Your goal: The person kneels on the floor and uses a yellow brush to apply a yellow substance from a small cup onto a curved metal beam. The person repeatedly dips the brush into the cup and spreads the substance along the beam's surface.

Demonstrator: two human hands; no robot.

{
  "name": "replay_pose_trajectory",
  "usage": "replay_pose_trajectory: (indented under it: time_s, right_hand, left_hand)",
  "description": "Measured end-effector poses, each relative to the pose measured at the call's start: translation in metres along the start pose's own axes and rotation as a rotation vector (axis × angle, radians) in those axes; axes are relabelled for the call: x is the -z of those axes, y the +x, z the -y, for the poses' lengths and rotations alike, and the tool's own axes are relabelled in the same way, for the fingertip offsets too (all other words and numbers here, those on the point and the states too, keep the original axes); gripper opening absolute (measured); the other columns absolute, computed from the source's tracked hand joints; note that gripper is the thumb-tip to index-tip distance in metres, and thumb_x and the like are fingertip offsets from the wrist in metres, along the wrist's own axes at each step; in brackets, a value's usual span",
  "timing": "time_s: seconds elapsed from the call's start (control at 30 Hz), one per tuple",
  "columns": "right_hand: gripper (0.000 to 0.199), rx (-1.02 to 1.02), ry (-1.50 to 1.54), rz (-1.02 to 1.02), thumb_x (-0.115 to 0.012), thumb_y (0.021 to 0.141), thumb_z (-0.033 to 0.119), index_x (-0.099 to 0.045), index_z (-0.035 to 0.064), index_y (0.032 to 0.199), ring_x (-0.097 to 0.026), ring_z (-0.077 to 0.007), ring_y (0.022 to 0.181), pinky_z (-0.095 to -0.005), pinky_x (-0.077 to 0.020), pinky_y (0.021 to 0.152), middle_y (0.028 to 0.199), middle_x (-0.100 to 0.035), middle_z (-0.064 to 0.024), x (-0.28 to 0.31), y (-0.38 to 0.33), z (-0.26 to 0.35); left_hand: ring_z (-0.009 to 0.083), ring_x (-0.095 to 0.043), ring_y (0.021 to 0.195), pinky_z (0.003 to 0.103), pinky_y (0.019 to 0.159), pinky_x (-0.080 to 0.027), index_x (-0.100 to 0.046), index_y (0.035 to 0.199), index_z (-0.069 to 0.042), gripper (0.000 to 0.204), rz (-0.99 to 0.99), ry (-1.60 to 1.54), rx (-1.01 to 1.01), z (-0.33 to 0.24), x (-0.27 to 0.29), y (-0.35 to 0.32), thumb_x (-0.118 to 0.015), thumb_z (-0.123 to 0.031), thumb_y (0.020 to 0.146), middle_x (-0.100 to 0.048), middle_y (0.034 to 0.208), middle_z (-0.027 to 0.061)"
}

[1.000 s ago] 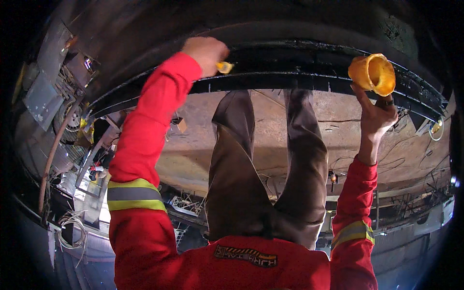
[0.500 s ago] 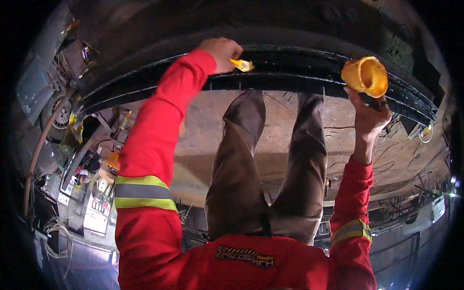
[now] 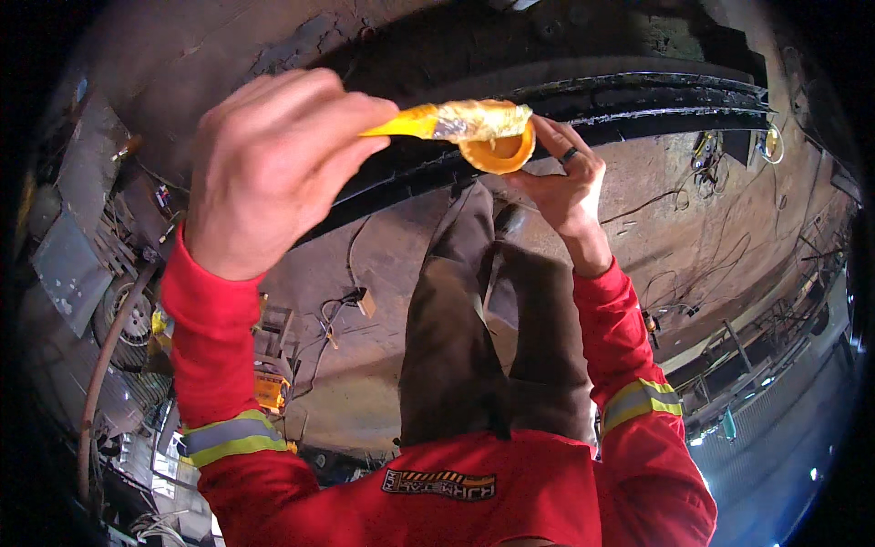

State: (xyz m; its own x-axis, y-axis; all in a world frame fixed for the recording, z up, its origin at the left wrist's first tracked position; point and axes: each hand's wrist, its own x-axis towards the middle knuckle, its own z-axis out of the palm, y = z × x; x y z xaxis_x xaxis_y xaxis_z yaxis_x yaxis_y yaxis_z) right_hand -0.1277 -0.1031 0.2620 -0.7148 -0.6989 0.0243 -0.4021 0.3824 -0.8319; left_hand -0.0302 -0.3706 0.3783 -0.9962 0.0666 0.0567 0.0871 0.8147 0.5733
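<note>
A small orange tub [image 3: 499, 153] sits high in the middle of the view, held up by the right hand [image 3: 565, 187], whose fingers curl closed around its far side; a dark ring shows on one finger. Across the tub's mouth lies the blade of a yellow spatula [image 3: 456, 120], smeared with a glossy tan paste, its handle pinched tight in the closed left hand [image 3: 273, 169]. Blade and tub appear to touch at the rim. Just behind them runs a long black beam [image 3: 638, 100], greasy-looking and curved by the lens, and below hang the person's brown trouser legs [image 3: 483, 337] and red sleeves with reflective bands. Farther out lie a dusty floor [image 3: 711, 237] with loose cables and cluttered machinery on the left. The likely trouble here is spillage: the paste could slide off the tilted blade and drop onto the trousers or floor. The tub, gripped only from one side, might also tip if the spatula presses hard against its rim.
</note>
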Motion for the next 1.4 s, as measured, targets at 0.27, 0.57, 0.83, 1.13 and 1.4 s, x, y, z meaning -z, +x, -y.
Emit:
replay_pose_trajectory:
  time_s: [0.27, 0.57, 0.83, 1.13, 1.4]
  right_hand:
    - [0.062, 0.058, -0.040, -0.024, -0.085, 0.057, 0.009, -0.065, 0.0062, 0.115, -0.065, -0.0263, 0.095, -0.0335, -0.0521, 0.084, 0.106, -0.066, -0.0118, -0.011, -0.043, 0.054]
    - [0.060, 0.168, -0.107, -0.025, -0.084, 0.059, 0.018, -0.065, 0.0086, 0.115, -0.063, -0.0275, 0.093, -0.0365, -0.0516, 0.083, 0.105, -0.066, -0.0110, -0.055, -0.141, 0.098]
    - [0.059, 0.081, -0.088, -0.078, -0.084, 0.060, 0.017, -0.065, 0.0089, 0.115, -0.063, -0.0280, 0.093, -0.0362, -0.0519, 0.084, 0.106, -0.066, -0.0114, -0.102, -0.161, 0.151]
    - [0.060, -0.061, 0.029, -0.142, -0.085, 0.061, 0.012, -0.064, 0.0047, 0.116, -0.066, -0.0251, 0.095, -0.0324, -0.0520, 0.086, 0.108, -0.066, -0.0134, -0.191, -0.134, 0.199]
    - [0.061, -0.183, 0.116, -0.189, -0.086, 0.061, 0.012, -0.064, 0.0022, 0.116, -0.066, -0.0221, 0.096, -0.0313, -0.0508, 0.087, 0.107, -0.066, -0.0134, -0.233, -0.109, 0.207]
  left_hand:
    - [0.0237, -0.054, 0.066, 0.035, 0.059, -0.042, -0.064, 0.084, -0.006, 0.017, 0.097, 0.382, -0.157, -0.057, 0.033, -0.044, -0.072, -0.009, 0.069, -0.050, 0.071, 0.0060]
    - [0.0242, -0.055, 0.066, 0.036, 0.059, -0.043, -0.062, 0.085, -0.008, 0.016, 0.097, 0.406, -0.181, -0.097, 0.002, -0.152, -0.072, -0.012, 0.072, -0.052, 0.071, 0.0050]
    - [0.0140, -0.063, 0.082, 0.027, 0.074, -0.047, -0.067, 0.091, 0.000, 0.016, 0.081, -0.333, 0.242, -0.047, 0.028, -0.236, -0.074, -0.006, 0.077, -0.067, 0.086, 0.0084]
    - [0.0109, -0.058, 0.084, 0.025, 0.078, -0.044, -0.065, 0.094, 0.000, 0.021, -0.042, -0.688, 0.427, 0.039, 0.029, -0.328, -0.074, -0.009, 0.078, -0.063, 0.087, 0.0040]
    - [0.0112, -0.055, 0.080, 0.024, 0.073, -0.043, -0.062, 0.094, 0.001, 0.023, -0.315, -0.737, 0.283, 0.056, 0.077, -0.335, -0.075, -0.008, 0.077, -0.062, 0.087, 0.0069]
